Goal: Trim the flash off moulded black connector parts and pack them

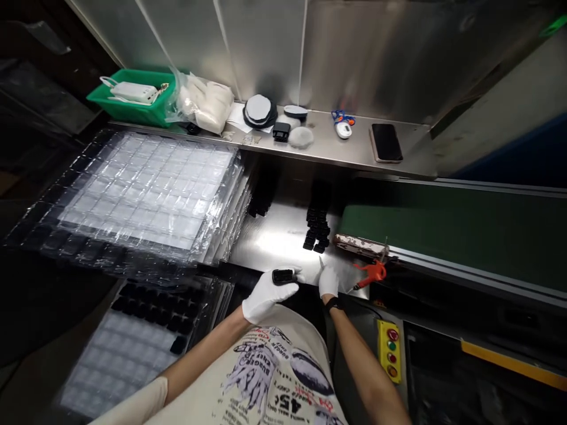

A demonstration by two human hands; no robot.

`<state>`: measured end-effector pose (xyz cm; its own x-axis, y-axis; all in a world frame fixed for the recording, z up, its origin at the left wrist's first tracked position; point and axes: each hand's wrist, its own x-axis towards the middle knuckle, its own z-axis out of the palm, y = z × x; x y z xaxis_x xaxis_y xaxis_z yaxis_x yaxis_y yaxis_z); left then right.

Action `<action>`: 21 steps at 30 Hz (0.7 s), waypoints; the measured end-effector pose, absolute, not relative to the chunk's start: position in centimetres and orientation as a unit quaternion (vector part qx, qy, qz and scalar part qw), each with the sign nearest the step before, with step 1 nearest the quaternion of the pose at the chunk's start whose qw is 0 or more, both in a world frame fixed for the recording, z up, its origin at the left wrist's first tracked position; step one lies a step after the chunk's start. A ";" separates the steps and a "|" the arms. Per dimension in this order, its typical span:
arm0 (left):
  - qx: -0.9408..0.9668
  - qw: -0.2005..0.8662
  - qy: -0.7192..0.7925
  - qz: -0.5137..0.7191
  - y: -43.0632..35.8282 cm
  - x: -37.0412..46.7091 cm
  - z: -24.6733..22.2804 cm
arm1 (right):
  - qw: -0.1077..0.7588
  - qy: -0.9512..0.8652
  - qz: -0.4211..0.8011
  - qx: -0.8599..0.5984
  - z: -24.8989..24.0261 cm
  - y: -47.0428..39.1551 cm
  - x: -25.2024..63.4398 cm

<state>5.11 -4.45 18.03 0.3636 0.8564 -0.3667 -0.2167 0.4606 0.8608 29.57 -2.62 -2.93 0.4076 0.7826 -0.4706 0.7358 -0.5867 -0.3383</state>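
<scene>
My left hand [266, 298], in a white glove, is closed around a small black plastic part [283, 276] with a recessed face turned up. To its right my right hand [328, 280], also gloved, is low over the metal table [279, 236], with one finger stretched forward and nothing visible in it. Just beyond its fingertips several small black parts [317, 229] lie in close rows. Another group of black parts [261, 203] sits farther left, partly in shadow. An orange air gun [372, 273] is right of my right hand.
Stacked clear blister trays [146, 189] stand at the left; a lower tray [128, 348] holds several black parts. A shelf [328, 154] behind carries a green bin [128, 113], a bag [208, 106] and a phone [386, 143]. A green conveyor [456, 227] and yellow button box [390, 352] are at right.
</scene>
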 end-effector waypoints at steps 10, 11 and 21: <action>0.458 0.739 0.385 0.309 -4.5 2.1 23.8 | 0.122 -0.512 0.320 -0.788 4.8 -5.5 27.7; 0.472 0.738 0.380 0.298 -4.5 1.7 24.2 | 0.141 -0.534 0.315 -0.771 7.4 -6.2 27.6; 0.654 0.662 0.344 0.126 -3.5 0.1 25.2 | 0.097 -0.876 -0.025 -0.472 31.3 -8.2 23.9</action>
<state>0.13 -3.46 25.16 0.7310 0.6176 -0.2902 0.2830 0.1127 0.9525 23.93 -8.22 31.27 -0.5356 0.8220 0.1936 0.8317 0.5532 -0.0477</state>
